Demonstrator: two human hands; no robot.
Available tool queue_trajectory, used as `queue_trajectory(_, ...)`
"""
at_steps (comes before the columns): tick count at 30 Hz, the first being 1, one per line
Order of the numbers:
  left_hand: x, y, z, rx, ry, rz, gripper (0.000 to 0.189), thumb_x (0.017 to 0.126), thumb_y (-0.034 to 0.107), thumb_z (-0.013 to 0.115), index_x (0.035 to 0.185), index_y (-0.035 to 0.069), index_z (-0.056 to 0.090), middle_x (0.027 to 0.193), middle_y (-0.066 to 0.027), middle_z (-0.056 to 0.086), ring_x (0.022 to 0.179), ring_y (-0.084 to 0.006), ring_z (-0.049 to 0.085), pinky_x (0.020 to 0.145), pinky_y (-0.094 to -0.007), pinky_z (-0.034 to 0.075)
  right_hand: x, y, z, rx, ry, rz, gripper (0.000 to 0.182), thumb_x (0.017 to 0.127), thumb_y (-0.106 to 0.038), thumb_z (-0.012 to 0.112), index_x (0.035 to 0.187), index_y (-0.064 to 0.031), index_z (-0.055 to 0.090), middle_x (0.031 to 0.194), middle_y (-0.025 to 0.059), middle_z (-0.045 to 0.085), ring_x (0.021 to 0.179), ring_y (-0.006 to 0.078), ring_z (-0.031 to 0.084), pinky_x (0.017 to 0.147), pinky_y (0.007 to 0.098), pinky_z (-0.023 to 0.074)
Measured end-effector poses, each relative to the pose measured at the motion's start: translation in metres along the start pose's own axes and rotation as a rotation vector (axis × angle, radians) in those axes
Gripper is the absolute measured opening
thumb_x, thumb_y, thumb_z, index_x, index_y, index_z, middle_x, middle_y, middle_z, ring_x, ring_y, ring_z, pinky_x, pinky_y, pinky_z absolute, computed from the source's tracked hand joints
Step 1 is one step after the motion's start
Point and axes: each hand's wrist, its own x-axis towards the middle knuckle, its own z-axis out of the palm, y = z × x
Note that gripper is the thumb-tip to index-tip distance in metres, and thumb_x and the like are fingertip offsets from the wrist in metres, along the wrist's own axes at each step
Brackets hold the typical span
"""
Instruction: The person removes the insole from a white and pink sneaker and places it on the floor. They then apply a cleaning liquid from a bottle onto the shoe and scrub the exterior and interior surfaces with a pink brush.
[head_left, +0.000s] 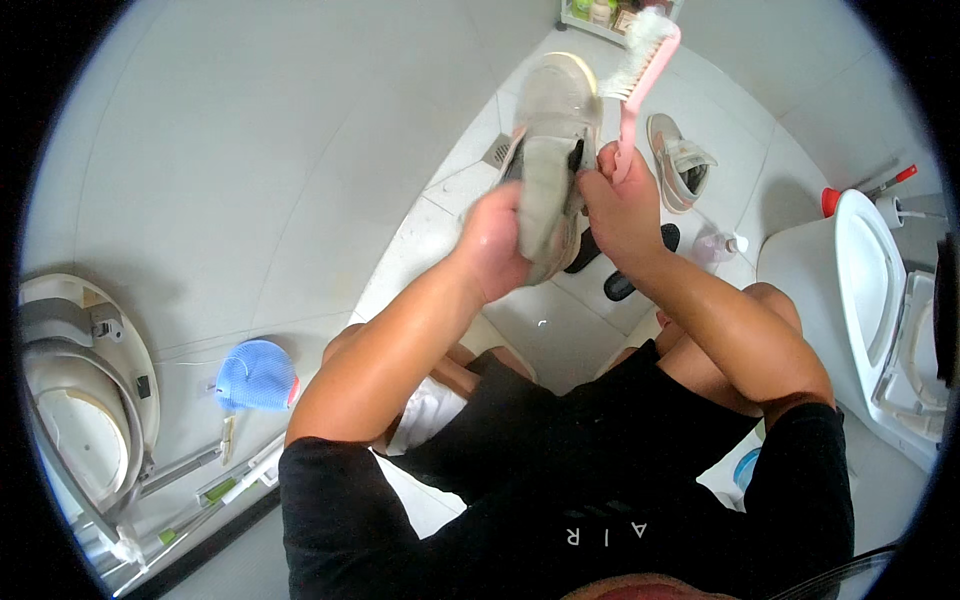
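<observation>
A beige-grey shoe (559, 97), slightly blurred, is held up before me with its toe pointing away. My left hand (495, 244) grips its left side near the heel, and a pale tongue or flap stands over the opening. My right hand (626, 206) holds the pink handle of a scrubbing brush (630, 112), bristles facing left and covered in white foam. The fingers of that hand are against or right beside the shoe's right side. On the floor beyond, a matching shoe (679, 161) stands with its flap raised. Black insoles (619, 286) lie below my right hand, partly hidden.
A clear bottle with a white cap (716, 247) is on the tiles at right, near a white toilet (802, 240). A floor drain (499, 152) lies beside the left wall. A shelf rack (592, 30) stands at the far end. Blue scrubbing mat (256, 375) and washbasin (86, 442) are at left.
</observation>
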Motion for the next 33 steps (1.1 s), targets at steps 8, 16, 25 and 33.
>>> queue_trajectory(8, 0.032, 0.020, -0.030, -0.097, -0.235, 0.224, 0.050, 0.098, 0.032, 0.051, 0.140, 0.006, 0.055, 0.134, -0.0160, 0.065, 0.120, -0.0326, 0.063, 0.105, -0.0472, 0.050, -0.025, -0.006, 0.020, 0.217, -0.112, 0.127, 0.018, 0.092, 0.000, 0.062, 0.096, -0.0087, 0.047, 0.083, -0.0009, 0.052, 0.072, 0.0099, 0.054, 0.063, 0.0271, 0.0482)
queue_trajectory(16, 0.037, 0.040, -0.014, -0.045, -0.212, 0.175, 0.085, 0.102, 0.072, 0.042, 0.152, 0.003, 0.046, 0.144, -0.0207, 0.060, 0.133, -0.0381, 0.058, 0.115, -0.0528, 0.044, -0.023, -0.011, 0.027, 0.226, -0.268, 0.237, 0.012, 0.097, -0.008, 0.062, 0.105, -0.0022, 0.055, 0.080, 0.0037, 0.062, 0.064, 0.0131, 0.062, 0.057, 0.0282, 0.0536)
queue_trajectory(25, 0.031, 0.044, -0.008, -0.111, 0.011, 0.633, 0.040, 0.110, 0.028, 0.052, 0.140, 0.002, 0.052, 0.140, -0.0175, 0.060, 0.131, -0.0331, 0.058, 0.114, -0.0484, 0.045, 0.007, -0.039, -0.001, -0.049, -0.276, 0.390, 0.038, 0.102, -0.021, 0.058, 0.136, -0.0098, 0.044, 0.072, -0.0004, 0.047, 0.046, 0.0076, 0.039, 0.040, 0.0260, 0.0284)
queue_trajectory(33, 0.027, 0.045, -0.027, -0.176, 0.295, 0.532, 0.041, 0.112, 0.029, 0.049, 0.142, 0.002, 0.048, 0.141, -0.0176, 0.059, 0.124, -0.0330, 0.065, 0.103, -0.0475, 0.055, 0.017, -0.047, -0.012, -0.151, -0.263, 0.184, 0.031, 0.111, -0.032, 0.054, 0.126, -0.0073, 0.064, 0.081, 0.0032, 0.067, 0.078, 0.0130, 0.067, 0.069, 0.0312, 0.0531)
